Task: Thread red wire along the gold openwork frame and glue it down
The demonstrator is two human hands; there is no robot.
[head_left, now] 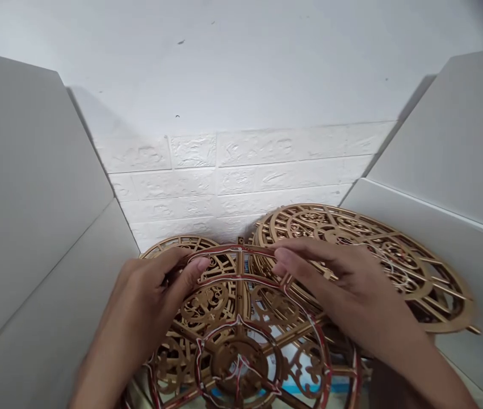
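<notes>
Here, round frame pinched at rim by left fingers, right fingers.

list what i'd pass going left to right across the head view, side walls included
Left grey side panel → left hand → centre spoke of the held openwork frame → right hand → right grey side panel
</notes>
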